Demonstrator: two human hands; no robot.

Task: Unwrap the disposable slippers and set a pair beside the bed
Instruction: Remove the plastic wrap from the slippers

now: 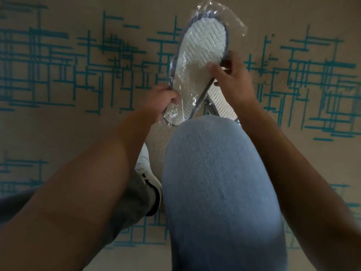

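Note:
A white disposable slipper (pixel 203 53) with a ribbed sole and dark trim is held sole-up above the carpet, inside a clear plastic wrapper (pixel 220 12) that sticks out past its toe. My left hand (pixel 162 98) pinches the wrapper and the slipper's edge near the heel. My right hand (pixel 232 81) grips the slipper's right side at mid-length. Below my right hand a second white slipper (pixel 222 100) shows its sole, partly hidden behind my knee.
My bent knee in light blue jeans (pixel 218 182) fills the lower middle. A white shoe (pixel 148 173) rests on the beige carpet with teal line pattern (pixel 78 65), which spreads all around. No bed is in view.

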